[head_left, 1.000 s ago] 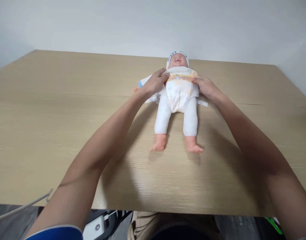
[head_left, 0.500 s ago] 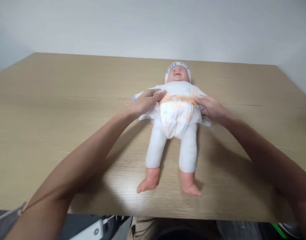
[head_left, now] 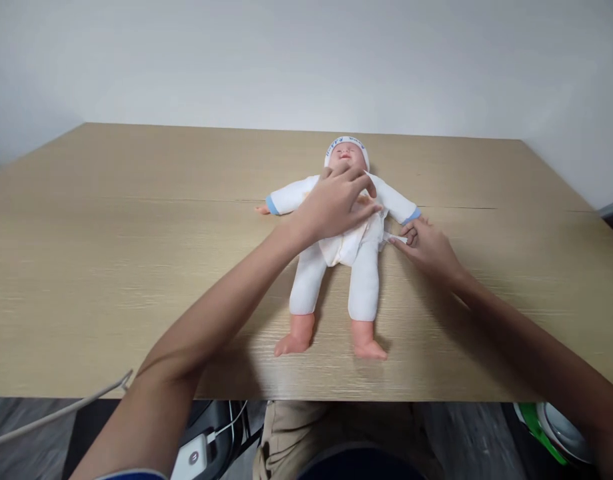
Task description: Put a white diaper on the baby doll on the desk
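Note:
On its back on the table lies a baby doll (head_left: 363, 283) in a white suit with blue cuffs and a lettered white cap, head away from me. A white diaper (head_left: 343, 250) with faint orange print covers its hips and lower belly. My left hand (head_left: 340, 203) reaches across the doll's torso, fingers apart and slightly curved, over the front of the diaper, hiding much of it. At the doll's hip on the right side, my right hand (head_left: 429, 247) pinches the diaper's white fastening tab (head_left: 397, 238), pulled out sideways. The doll's cuffed hand there is partly behind my fingers.
The wooden table (head_left: 136, 287) stretches to a pale wall (head_left: 296, 67), with a thin seam across it. Below the front edge are a white charger-like box (head_left: 191, 457), a cable (head_left: 61, 417) and a green-rimmed container (head_left: 546, 437).
My left hand has moved right, from the diaper's left side onto the doll's middle. The right hand has left the front panel and taken hold of the side tab. The view has shifted slightly.

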Motion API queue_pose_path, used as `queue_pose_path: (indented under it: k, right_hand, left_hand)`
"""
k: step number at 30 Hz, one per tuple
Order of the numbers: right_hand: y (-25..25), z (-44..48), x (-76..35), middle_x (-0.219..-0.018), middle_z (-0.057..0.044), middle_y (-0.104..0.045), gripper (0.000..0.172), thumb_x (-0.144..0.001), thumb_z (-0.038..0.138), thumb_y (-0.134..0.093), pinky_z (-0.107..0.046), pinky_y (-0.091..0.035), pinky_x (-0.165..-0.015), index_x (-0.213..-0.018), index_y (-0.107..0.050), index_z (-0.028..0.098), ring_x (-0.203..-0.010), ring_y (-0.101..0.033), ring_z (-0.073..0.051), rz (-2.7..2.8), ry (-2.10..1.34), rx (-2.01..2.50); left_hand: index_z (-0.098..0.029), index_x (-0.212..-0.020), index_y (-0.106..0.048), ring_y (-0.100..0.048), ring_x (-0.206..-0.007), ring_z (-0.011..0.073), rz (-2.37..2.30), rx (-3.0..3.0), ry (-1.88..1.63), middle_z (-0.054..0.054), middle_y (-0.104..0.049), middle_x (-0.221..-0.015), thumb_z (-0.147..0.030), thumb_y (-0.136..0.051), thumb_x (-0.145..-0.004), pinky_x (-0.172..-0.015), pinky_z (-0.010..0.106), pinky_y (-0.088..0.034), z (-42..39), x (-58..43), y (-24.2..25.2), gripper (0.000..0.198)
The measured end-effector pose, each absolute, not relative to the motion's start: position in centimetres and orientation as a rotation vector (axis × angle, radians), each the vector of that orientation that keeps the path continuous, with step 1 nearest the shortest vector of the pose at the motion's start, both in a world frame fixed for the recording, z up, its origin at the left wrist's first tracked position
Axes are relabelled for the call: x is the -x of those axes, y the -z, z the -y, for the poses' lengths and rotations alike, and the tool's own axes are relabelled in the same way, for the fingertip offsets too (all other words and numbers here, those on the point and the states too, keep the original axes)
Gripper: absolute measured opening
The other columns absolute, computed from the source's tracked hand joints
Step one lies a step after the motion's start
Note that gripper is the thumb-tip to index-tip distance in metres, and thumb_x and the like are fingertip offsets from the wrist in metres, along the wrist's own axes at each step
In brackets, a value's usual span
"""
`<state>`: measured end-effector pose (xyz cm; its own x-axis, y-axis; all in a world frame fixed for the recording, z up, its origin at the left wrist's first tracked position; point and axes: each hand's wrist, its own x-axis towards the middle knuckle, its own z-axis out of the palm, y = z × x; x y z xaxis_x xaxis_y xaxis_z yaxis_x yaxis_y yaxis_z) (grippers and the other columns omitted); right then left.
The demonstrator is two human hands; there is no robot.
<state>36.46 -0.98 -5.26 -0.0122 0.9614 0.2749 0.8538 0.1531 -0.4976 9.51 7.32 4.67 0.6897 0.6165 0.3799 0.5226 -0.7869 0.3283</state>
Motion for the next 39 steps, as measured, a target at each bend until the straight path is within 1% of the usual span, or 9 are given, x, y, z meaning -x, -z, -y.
queue_pose_path:
  k: [6,14,23,27,29,31,33,36,39]
  right_hand:
    - [4.4,0.7,-36.6,-0.075,-0.003,-0.068,0.044,-0.084,0.067,-0.075,-0.036,-0.041,-0.07,-0.08,-0.061,0.026,-0.076,-0.062,-0.025,1.739,-0.522,1.9]
    - [0.3,-1.4,-36.0,-0.068,0.003,-0.051,0.056,-0.087,0.076,-0.068,-0.034,-0.034,-0.066,-0.07,-0.056,0.024,-0.066,-0.044,-0.016,1.621,-0.918,1.61]
    - [-1.2,-6.0,-31.4,-0.073,-0.001,-0.061,0.045,-0.094,0.061,-0.068,-0.034,-0.04,-0.066,-0.071,-0.059,0.024,-0.071,-0.055,-0.019,1.764,-0.933,1.574]
    - [0.2,-4.9,-30.0,-0.087,-0.004,-0.071,0.039,-0.1,0.063,-0.066,-0.035,-0.055,-0.072,-0.09,-0.061,0.026,-0.081,-0.067,-0.022,1.658,-0.845,1.405]
    - [1.0,-3.2,-29.8,-0.105,-0.008,-0.076,0.035,-0.106,0.06,-0.06,-0.043,-0.061,-0.089,-0.105,-0.066,0.026,-0.098,-0.072,-0.027,1.681,-0.627,1.296]
    - [1.9,-1.5,-30.1,-0.131,-0.013,-0.076,0.033,-0.11,0.052,-0.054,-0.055,-0.055,-0.113,-0.124,-0.071,0.026,-0.126,-0.07,-0.033,1.808,-0.371,1.21]
    - [2.7,-0.3,-30.6,-0.157,-0.014,-0.066,0.043,-0.111,0.045,-0.05,-0.063,-0.042,-0.129,-0.147,-0.067,0.027,-0.15,-0.058,-0.037,1.981,-0.233,1.114]
    - [3.6,0.2,-31.4,-0.172,-0.013,-0.055,0.059,-0.113,0.043,-0.045,-0.064,-0.037,-0.135,-0.169,-0.05,0.027,-0.164,-0.046,-0.035,2.127,-0.227,1.014]
    - [4.1,-0.2,-31.7,-0.172,-0.015,-0.055,0.06,-0.115,0.043,-0.04,-0.062,-0.039,-0.135,-0.171,-0.048,0.023,-0.164,-0.047,-0.033,2.119,-0.236,0.969]
  left_hand:
    - [-0.023,-0.117,-0.077,-0.052,-0.134,0.0452,-1.015,-2.768,-0.586,0.015,-0.071,-0.137,-0.05,-0.071,-0.098,-0.116,0.063,-0.041,-7.3,-11.0,-2.7,0.034]
    - [-0.024,-0.122,-0.075,-0.05,-0.136,0.0465,-1.046,-2.756,-0.56,0.015,-0.069,-0.14,-0.052,-0.078,-0.092,-0.113,0.061,-0.041,-7.0,-10.9,-2.5,0.041]
    - [-0.022,-0.146,-0.058,-0.05,-0.137,0.0441,-1.057,-2.649,-0.618,0.014,-0.07,-0.146,-0.042,-0.077,-0.086,-0.114,0.058,-0.039,-7.0,-10.8,-2.4,0.067]
    - [-0.023,-0.151,-0.054,-0.05,-0.136,0.0438,-1.052,-2.632,-0.636,0.014,-0.07,-0.147,-0.041,-0.078,-0.083,-0.113,0.058,-0.039,-7.1,-10.8,-2.3,0.074]
    - [-0.022,-0.152,-0.053,-0.05,-0.135,0.0432,-1.049,-2.621,-0.642,0.013,-0.07,-0.146,-0.042,-0.077,-0.083,-0.112,0.057,-0.04,-7.1,-10.8,-2.1,0.075]
    - [-0.021,-0.153,-0.052,-0.05,-0.134,0.0426,-1.038,-2.609,-0.648,0.013,-0.071,-0.145,-0.045,-0.077,-0.085,-0.111,0.057,-0.04,-7.2,-10.8,-2.0,0.077]
    - [-0.022,-0.155,-0.051,-0.05,-0.134,0.0422,-1.038,-2.602,-0.66,0.012,-0.072,-0.144,-0.045,-0.077,-0.085,-0.112,0.057,-0.04,-7.1,-10.8,-2.0,0.078]
    - [-0.022,-0.158,-0.048,-0.051,-0.136,0.0422,-1.01,-2.597,-0.679,0.012,-0.07,-0.148,-0.046,-0.078,-0.085,-0.116,0.057,-0.039,-7.1,-10.5,-2.3,0.082]
    - [-0.023,-0.162,-0.044,-0.053,-0.141,0.0402,-0.859,-2.561,-0.717,0.014,-0.063,-0.158,-0.056,-0.074,-0.093,-0.121,0.058,-0.038,-7.2,-9.4,-2.6,0.081]
